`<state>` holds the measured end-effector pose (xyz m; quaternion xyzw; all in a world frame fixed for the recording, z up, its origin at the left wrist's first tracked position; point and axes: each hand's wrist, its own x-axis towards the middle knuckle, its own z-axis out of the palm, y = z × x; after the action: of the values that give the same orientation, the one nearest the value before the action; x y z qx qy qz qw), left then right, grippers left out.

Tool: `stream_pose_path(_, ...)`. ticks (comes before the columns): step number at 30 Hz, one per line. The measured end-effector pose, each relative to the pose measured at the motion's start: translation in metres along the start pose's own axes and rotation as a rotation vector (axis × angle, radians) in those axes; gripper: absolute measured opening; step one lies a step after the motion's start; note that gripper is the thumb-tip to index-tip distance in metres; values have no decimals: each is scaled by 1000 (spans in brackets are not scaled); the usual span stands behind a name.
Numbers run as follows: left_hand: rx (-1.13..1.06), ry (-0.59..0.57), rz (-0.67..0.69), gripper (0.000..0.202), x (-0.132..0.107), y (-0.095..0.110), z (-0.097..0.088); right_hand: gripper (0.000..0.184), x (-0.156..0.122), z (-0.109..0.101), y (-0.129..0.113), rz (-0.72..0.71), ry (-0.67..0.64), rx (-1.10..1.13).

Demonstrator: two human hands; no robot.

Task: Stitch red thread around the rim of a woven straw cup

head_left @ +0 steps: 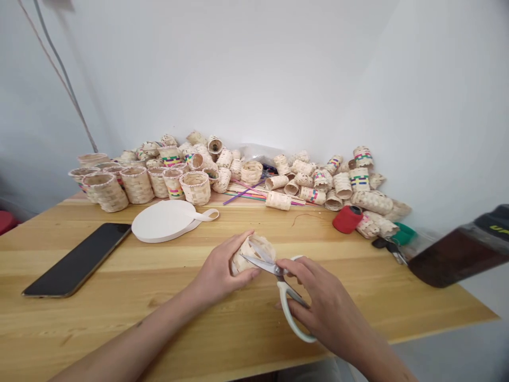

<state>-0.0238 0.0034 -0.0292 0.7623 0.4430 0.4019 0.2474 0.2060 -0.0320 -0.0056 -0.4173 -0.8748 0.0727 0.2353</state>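
A small woven bamboo basket [240, 261] lies tilted in my left hand [222, 268], its open mouth turned toward the right. My left fingers and thumb wrap round its side. With my right hand [322, 289] I grip white-handled scissors [260, 263] by their loops. The scissors' blades are apart and meet the basket's rim, one reaching across the mouth and the other along the near side. Whether a strip lies between the blades I cannot tell.
Several woven baskets [137, 185] stand at the back left, with more piled along the wall. A roll of white ribbon [165, 220] and a phone [77, 260] lie left. Red thread [347, 219] and a dark bottle [457, 252] are at right. The table's front edge [441, 331] is near.
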Motion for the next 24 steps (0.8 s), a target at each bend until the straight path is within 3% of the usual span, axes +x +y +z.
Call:
stream_pose_path(8, -61, -10, -40, 67, 0, -1, 3, 46, 0, 4, -3, -36, 56, -45)
stream_pose_path(16, -27, -18, -49, 69, 0, -4, 1, 40, -6, 16, 9, -96, 122, -39)
stream_pose_path(24, 31, 24, 9, 71, 3, -5, 1, 38, -6, -5, 10, 101, 139, 37)
